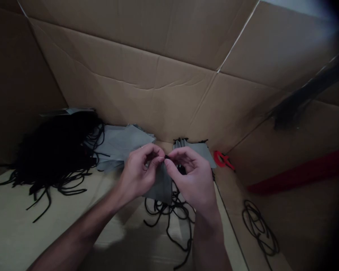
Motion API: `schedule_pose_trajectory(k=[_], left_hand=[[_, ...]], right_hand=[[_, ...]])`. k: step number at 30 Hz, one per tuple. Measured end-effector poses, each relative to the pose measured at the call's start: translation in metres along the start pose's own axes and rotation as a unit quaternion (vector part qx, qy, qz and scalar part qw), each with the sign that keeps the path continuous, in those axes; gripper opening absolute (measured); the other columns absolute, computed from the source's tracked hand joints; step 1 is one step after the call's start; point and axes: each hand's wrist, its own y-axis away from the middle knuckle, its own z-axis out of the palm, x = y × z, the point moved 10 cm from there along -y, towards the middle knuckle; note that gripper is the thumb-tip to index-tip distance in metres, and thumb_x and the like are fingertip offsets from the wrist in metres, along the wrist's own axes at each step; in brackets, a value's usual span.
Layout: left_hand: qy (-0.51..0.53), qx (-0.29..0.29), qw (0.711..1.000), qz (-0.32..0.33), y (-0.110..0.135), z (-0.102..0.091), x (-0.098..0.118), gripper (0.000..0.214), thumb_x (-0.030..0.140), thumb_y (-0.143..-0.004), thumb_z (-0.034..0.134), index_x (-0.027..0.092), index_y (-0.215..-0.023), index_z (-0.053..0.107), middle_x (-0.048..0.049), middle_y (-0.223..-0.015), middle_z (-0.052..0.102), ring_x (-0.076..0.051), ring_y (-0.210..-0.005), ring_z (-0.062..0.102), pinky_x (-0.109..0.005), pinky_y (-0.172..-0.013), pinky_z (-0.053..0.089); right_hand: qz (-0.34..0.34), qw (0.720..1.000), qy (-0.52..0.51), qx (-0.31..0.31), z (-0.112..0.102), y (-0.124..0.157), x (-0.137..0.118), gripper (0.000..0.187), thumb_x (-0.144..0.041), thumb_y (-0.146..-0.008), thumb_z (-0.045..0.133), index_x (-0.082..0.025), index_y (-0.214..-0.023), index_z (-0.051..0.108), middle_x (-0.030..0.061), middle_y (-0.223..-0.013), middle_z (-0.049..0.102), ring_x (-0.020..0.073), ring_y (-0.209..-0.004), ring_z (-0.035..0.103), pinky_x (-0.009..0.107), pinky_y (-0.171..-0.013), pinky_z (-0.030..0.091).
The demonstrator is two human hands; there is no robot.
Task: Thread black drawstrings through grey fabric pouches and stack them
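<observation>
My left hand and my right hand meet near the middle of the view, their fingertips pinched on a short bit of black cord. Just below my fingers is a flat grey piece, partly covered by my left hand. Loose black cords trail under it on the pale surface. Behind my right hand lies a stack of grey pieces with black cord ends along its top. Whether the pinched cord is joined to the grey piece is hidden by my fingers.
A big heap of black cords lies at left, beside spread grey sheets. At right are a red-handled tool, a coiled black cord and a red strip. Cardboard walls rise at the back and sides.
</observation>
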Motion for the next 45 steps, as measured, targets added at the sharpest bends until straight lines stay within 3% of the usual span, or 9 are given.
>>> schedule_pose_trajectory(k=[11, 23, 31, 40, 45], left_hand=[[0.171, -0.042, 0.979, -0.105, -0.007, 0.006, -0.016, 0.012, 0.023, -0.090, 0.074, 0.015, -0.084, 0.068, -0.0003, -0.070, 0.064, -0.013, -0.065, 0.058, -0.024, -0.062, 0.047], [0.175, 0.003, 0.980, -0.099, -0.005, 0.000, -0.014, 0.015, 0.025, -0.084, 0.085, 0.016, -0.086, 0.075, -0.0029, -0.073, 0.072, -0.014, -0.065, 0.064, -0.024, -0.059, 0.051], [0.144, 0.041, 0.988, -0.045, -0.007, -0.010, -0.008, 0.015, 0.026, -0.094, 0.074, 0.017, -0.085, 0.066, -0.0007, -0.077, 0.063, -0.013, -0.068, 0.055, -0.023, -0.060, 0.044], [0.162, 0.039, 0.986, -0.034, -0.013, -0.021, -0.013, 0.023, 0.034, -0.094, 0.079, 0.019, -0.085, 0.064, -0.0004, -0.081, 0.059, -0.014, -0.072, 0.054, -0.025, -0.066, 0.045], [0.219, 0.019, 0.973, -0.065, -0.015, -0.025, -0.023, 0.028, 0.041, -0.090, 0.085, 0.020, -0.087, 0.066, -0.0019, -0.085, 0.061, -0.014, -0.072, 0.056, -0.025, -0.065, 0.047]], right_hand=[[-0.006, 1.000, 0.025, 0.008, -0.002, 0.003, -0.001, 0.007, -0.017, -0.087, 0.076, -0.024, -0.091, 0.074, -0.0016, -0.087, 0.078, 0.0150, -0.082, 0.075, 0.027, -0.077, 0.061], [-0.022, 0.998, 0.059, 0.025, -0.006, 0.004, 0.000, 0.004, -0.020, -0.090, 0.076, -0.024, -0.091, 0.076, 0.0014, -0.088, 0.080, 0.0184, -0.081, 0.076, 0.031, -0.075, 0.061], [-0.026, 0.995, 0.082, -0.048, 0.007, 0.001, -0.004, 0.008, -0.026, -0.095, 0.074, -0.023, -0.103, 0.073, 0.0028, -0.098, 0.080, 0.0179, -0.087, 0.073, 0.030, -0.079, 0.059], [-0.036, 0.989, 0.136, -0.050, 0.004, 0.001, -0.010, 0.004, -0.022, -0.094, 0.068, -0.023, -0.090, 0.070, -0.0020, -0.079, 0.073, 0.0139, -0.069, 0.063, 0.027, -0.065, 0.048], [-0.046, 0.986, 0.144, -0.068, 0.009, 0.001, -0.014, 0.008, -0.020, -0.094, 0.065, -0.023, -0.087, 0.069, -0.0032, -0.075, 0.069, 0.0133, -0.067, 0.059, 0.027, -0.062, 0.046]])
